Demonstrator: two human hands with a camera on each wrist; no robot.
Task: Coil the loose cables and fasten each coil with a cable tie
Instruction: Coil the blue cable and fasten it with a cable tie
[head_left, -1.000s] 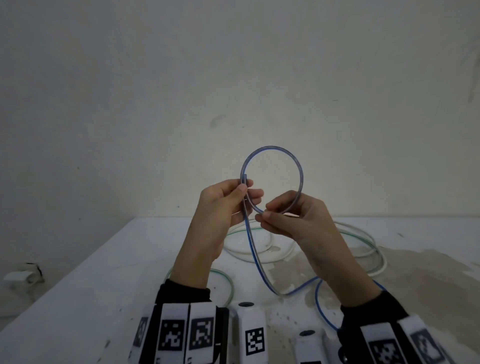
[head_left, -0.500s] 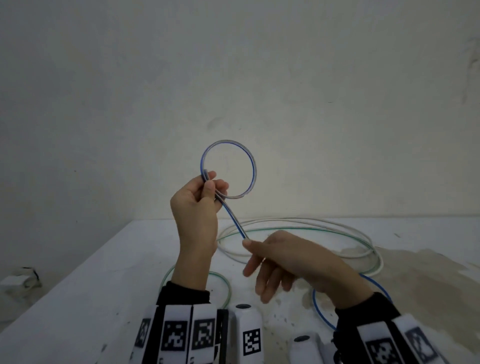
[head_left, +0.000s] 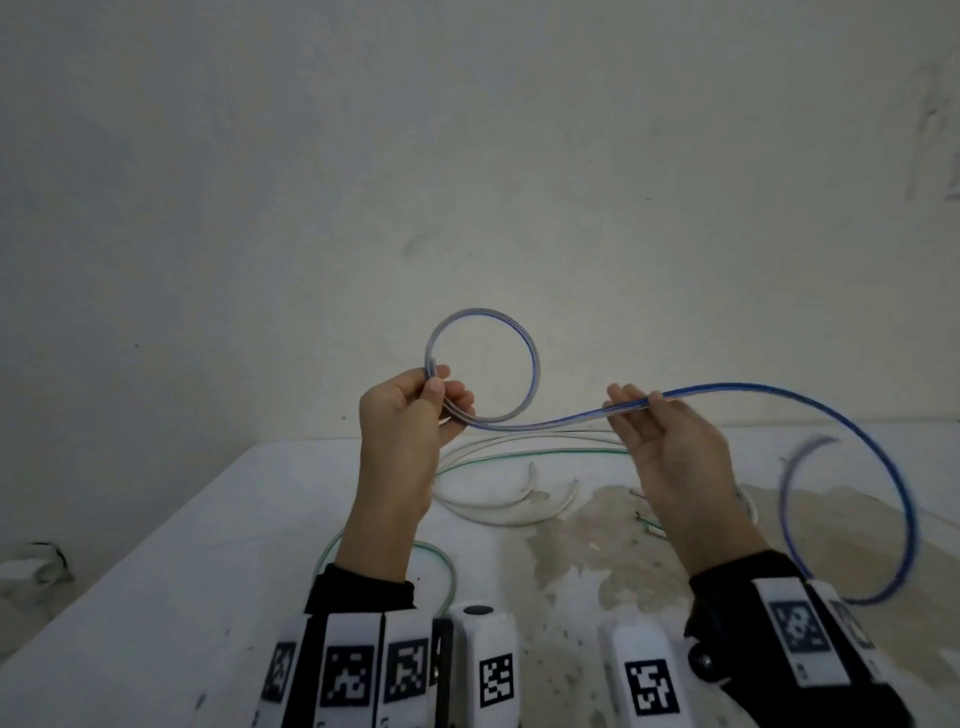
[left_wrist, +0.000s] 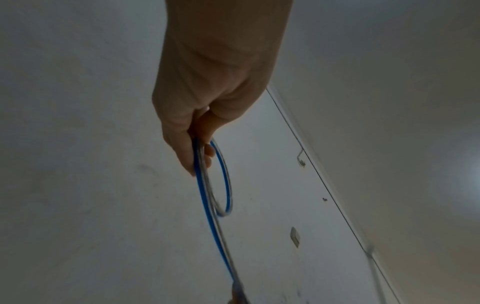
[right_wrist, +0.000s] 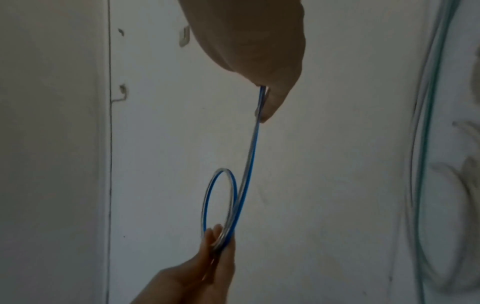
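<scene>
A clear cable with a blue stripe (head_left: 535, 358) forms one small loop held up in front of the wall. My left hand (head_left: 410, 410) pinches that loop where its turns cross, thumb on top. From there the cable runs right to my right hand (head_left: 644, 415), which pinches it between thumb and fingers. Past the right hand the blue cable (head_left: 904, 499) swings down in a wide blurred arc at the right. The left wrist view shows the loop (left_wrist: 226, 181) edge-on below the left hand (left_wrist: 192, 144). The right wrist view shows the loop (right_wrist: 221, 201) and the right hand's fingers (right_wrist: 272, 102) on the cable.
A white, stained table (head_left: 156, 597) stretches out under my hands. On it lie loose clear cables (head_left: 498, 512) and a green-striped cable (head_left: 519, 456), with another green loop (head_left: 441, 561) near my left wrist. The plain wall (head_left: 467, 156) stands right behind the table.
My right hand has risen from low over the table and taken hold of the blue cable further along, pulling it out to the right. The left hand still holds the loop, now a little lower.
</scene>
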